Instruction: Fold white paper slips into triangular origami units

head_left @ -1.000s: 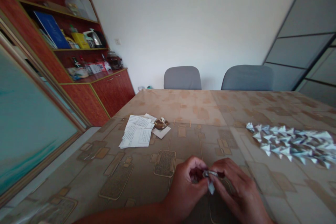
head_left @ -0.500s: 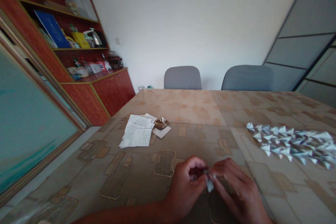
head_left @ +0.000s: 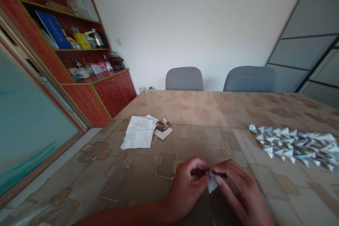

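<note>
While pinched between the thumb and fingers of both the left hand (head_left: 189, 187) and the right hand (head_left: 239, 187), over the near side of the worktop (head_left: 196, 104), treat the small folded paper (head_left: 211, 185) as nearly weightless and easy to crush. Probably firm along the creases, limp across single layers, perhaps slightly slick. Best held lightly near the thicker upper end, with fingertips only, sparing the pale tip pointing down between the thumbs. Mostly hidden by fingers at the top; impossible to tell how the folds lie there.

Off to the right, well apart from both hands, close-set rows of pointed folded pieces (head_left: 293, 144), probably easy to knock askew with a wrist. Farther forward and left, overlapping printed sheets (head_left: 140, 136), with a brown-and-white item (head_left: 162, 124) just beside, too blurred to name. Beyond the far edge, two grey chairs (head_left: 184, 78).
</note>
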Motion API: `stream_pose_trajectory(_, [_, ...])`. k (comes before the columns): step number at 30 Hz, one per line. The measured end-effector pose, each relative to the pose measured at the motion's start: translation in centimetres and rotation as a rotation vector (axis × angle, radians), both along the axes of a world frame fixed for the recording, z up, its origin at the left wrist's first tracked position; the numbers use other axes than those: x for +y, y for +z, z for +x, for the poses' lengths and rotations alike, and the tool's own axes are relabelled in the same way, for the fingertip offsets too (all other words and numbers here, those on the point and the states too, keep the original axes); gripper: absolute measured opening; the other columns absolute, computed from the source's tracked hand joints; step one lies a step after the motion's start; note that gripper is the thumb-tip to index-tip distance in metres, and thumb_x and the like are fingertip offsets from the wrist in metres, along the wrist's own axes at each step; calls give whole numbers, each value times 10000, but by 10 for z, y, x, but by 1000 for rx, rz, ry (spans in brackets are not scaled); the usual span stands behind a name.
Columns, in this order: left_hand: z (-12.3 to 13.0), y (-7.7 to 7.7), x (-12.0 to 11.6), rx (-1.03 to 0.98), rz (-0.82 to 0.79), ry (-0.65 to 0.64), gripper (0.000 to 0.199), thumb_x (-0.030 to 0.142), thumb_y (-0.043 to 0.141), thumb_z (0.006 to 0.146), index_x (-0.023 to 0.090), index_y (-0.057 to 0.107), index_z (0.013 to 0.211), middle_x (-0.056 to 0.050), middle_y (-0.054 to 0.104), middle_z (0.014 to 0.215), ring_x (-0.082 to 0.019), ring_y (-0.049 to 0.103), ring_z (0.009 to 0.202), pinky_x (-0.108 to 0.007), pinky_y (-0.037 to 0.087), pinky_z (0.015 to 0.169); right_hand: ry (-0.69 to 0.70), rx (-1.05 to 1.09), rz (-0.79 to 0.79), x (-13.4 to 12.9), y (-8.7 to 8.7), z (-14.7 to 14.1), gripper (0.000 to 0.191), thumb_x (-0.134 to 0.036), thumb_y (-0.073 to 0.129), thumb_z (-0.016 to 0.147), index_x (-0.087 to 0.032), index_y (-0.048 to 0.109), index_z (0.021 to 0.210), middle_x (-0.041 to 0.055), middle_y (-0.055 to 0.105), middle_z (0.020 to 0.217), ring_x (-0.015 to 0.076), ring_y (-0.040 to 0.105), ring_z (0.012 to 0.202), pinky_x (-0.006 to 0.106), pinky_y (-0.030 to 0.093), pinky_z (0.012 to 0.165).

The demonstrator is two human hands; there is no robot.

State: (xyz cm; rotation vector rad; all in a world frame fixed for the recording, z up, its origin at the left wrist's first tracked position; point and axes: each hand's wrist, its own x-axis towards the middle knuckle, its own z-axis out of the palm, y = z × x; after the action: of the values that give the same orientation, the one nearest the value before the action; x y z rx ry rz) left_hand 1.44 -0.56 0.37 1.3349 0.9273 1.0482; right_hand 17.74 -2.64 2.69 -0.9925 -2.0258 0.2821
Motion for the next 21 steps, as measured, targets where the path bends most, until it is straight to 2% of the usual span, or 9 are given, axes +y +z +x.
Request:
stream_pose_trajectory(2, [0,0,0,-4,2,6,83,126,627,718,140,600,796,-22,619,754,-136,568,693,-221,439,638,4,-10,11,0,0,0,78,-169,531,906,-208,599,917,26,660,796,180,638,737,277,522,654])
stream_pose_trajectory(10, [-2,2,-2,62,77,21,16,143,593,750,140,607,742,-10,593,686,-131,544,647,-222,423,616,-31,-30,89,1,-5,-2,141,-110,506,906,-200,600,851,21,625,721,172,608,672,275,495,607])
stream_pose_trajectory(15, [-1,-1,-2,63,68,37,99,206,616,757,143,591,685,-2,566,638,-124,514,601,-215,405,575,-49,-68,130,1,-6,-6,144,-114,502,910,-186,606,840,33,622,718,185,599,677,287,480,605])
stream_pose_trajectory(21, [1,-4,0,19,19,59,83,201,632,736,143,587,698,2,571,652,-123,534,614,-216,423,591,-105,-73,146,2,-7,-8,176,-140,496,910,-192,603,781,23,604,671,182,590,635,282,475,580])
